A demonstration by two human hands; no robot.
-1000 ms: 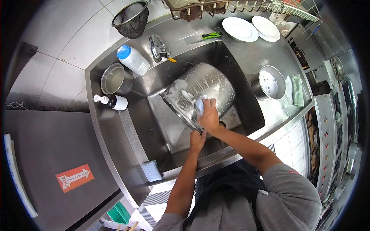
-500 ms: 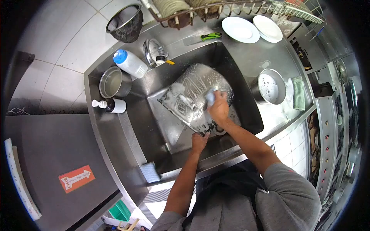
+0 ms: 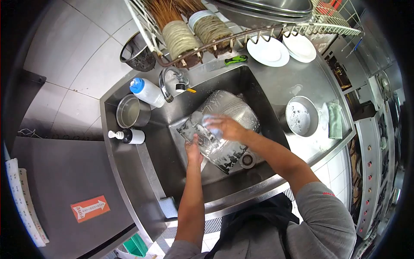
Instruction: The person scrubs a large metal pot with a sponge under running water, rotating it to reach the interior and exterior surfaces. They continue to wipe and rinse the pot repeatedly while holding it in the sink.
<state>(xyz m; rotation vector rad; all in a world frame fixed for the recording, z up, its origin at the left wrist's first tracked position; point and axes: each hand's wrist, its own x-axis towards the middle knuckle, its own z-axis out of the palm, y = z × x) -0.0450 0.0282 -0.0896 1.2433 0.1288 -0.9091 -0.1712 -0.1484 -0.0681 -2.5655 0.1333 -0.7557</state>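
Obscuring a blurred sponge (image 3: 210, 124), the right grip (image 3: 227, 127) clasps it; half-hidden left grip (image 3: 193, 152) holds the pot (image 3: 233, 113).

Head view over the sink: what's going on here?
A person is handling a large, cylindrical silver metal pot lying on its side in a rectangular stainless-steel sink. Their left hand grips its rim, while the right hand holds what looks like a pale blue sponge at its soapy side. White suds cling to the pot. On the counter to the right sit a round metal pan with suds inside and a folded green cloth.
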